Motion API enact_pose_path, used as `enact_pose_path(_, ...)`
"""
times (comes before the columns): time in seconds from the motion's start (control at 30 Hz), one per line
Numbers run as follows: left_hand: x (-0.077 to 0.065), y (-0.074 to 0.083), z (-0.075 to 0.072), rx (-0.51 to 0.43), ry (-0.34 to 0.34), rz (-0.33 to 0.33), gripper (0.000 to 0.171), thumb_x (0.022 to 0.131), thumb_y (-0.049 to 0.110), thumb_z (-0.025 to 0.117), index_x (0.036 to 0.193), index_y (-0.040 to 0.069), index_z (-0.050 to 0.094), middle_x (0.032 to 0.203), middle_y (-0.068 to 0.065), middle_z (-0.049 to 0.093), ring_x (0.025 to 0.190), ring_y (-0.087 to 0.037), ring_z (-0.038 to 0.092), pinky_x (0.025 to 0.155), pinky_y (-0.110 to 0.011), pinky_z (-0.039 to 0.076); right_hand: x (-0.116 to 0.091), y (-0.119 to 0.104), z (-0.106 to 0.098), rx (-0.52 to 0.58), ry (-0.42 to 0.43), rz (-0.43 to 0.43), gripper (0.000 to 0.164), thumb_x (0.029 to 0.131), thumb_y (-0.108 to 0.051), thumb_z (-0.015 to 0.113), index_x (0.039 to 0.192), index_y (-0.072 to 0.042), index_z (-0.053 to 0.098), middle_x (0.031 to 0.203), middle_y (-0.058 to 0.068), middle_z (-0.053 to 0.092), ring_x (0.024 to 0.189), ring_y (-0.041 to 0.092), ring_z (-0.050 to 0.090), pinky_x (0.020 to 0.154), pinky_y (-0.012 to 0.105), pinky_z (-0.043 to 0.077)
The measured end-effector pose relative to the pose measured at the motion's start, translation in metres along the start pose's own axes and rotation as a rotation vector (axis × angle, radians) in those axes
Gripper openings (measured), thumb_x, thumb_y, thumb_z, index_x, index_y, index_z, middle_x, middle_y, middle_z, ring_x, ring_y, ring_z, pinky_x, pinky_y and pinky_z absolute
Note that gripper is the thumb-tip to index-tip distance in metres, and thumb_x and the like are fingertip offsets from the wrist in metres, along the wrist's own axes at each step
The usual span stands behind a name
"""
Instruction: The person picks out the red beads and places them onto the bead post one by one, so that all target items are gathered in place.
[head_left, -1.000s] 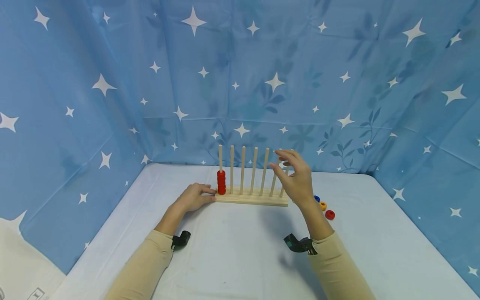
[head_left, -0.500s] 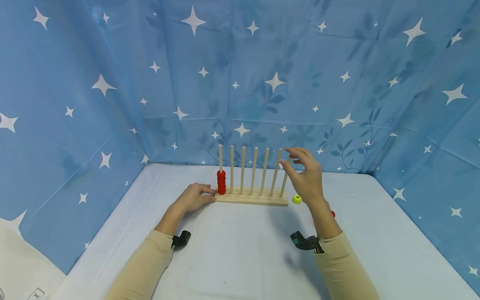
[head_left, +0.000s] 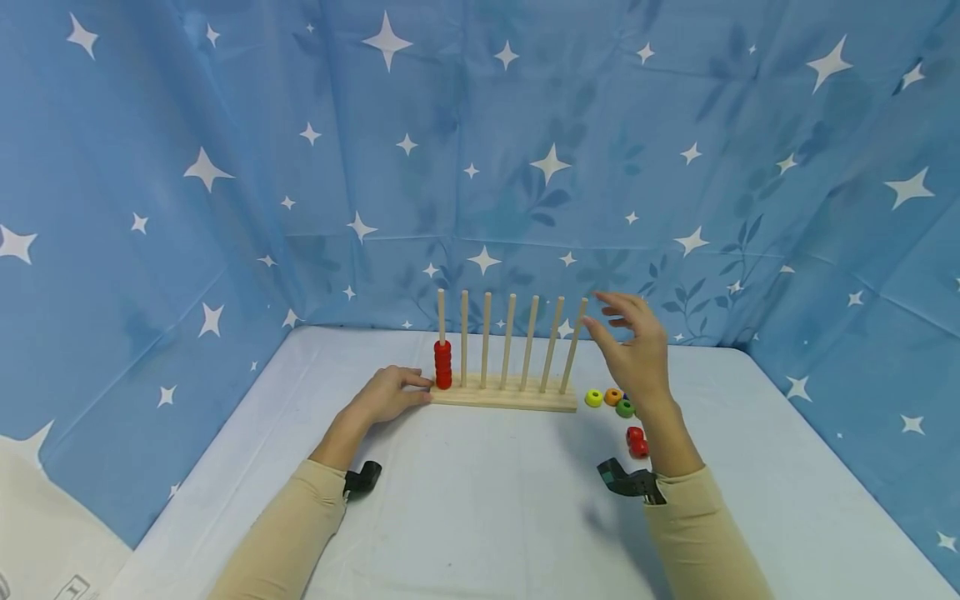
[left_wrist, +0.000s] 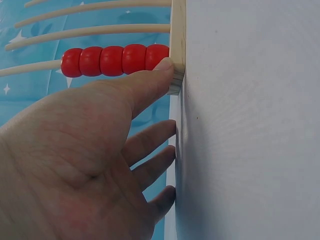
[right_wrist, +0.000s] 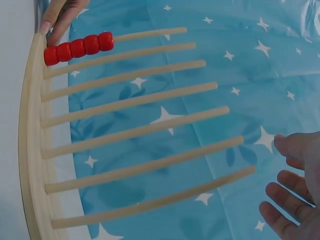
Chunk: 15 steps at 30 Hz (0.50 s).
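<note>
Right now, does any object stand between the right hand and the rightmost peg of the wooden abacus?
Nothing visible does: the head and right wrist views show an open gap between the right hand and the rightmost peg. The loose beads lie lower, on the white table.

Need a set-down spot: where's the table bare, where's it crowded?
Bare: table in front of the rack, between left arm and right arm; also right of the right arm and left of the left arm. Crowded: just right of the rack, loose beads, possibly more behind the right arm; rack's left end, left hand.
</note>
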<state>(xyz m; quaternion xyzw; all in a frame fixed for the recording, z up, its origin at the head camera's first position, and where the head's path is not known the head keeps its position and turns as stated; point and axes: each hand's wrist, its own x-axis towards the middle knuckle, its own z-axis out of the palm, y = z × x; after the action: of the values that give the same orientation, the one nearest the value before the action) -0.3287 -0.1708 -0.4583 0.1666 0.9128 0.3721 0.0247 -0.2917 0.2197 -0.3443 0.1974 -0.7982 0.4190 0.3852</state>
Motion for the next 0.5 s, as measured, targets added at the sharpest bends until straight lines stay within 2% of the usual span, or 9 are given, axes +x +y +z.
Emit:
enact_pose_path(0.27,0.0,0.002,0.0,0.006,0.002,-0.006,0.032,0.098,0.025,0.073,0.126,0.012,0.077,0.151,-0.021,0.057,0.146,-0.047,0.045,0.118,-0.064,0.036,-0.002,0.014,-0.014,-0.051,-0.044,0.011,0.044,0.093,-0.013,0.079,0.136,-0.011,0.069,0.135,0.011,0.067,0.111,0.031,0.068,0.091,0.014,0.051)
enact_pose_path(0.5,-0.001,0.002,-0.001,-0.004,0.005,0.003,0.031,0.098,0.024,0.073,0.126,0.011,0.077,0.15,-0.022,0.057,0.145,-0.047,0.045,0.119,-0.064,0.035,-0.007,0.026,-0.027,-0.078,-0.083,0.013,0.046,0.094,-0.013,0.079,0.138,-0.009,0.068,0.135,0.012,0.066,0.11,0.027,0.068,0.092,0.009,0.048)
